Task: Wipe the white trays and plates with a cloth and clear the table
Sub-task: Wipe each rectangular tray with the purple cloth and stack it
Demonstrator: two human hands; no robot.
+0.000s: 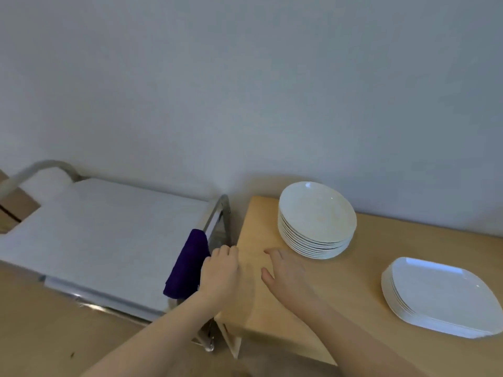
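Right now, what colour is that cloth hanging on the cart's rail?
Dark purple. The cloth shows best in the head view, draped over the cart rail beside the left hand.

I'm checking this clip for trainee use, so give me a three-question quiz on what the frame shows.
1. True or false: the purple cloth lies on the wooden table.
2. Which stack stands nearer the wall: A) the round plates, B) the rectangular trays?
3. Fill in: the right hand is spread open near the stack of ____.

Key
1. False: it hangs over the cart rail, with the left hand beside it.
2. A.
3. Round plates.
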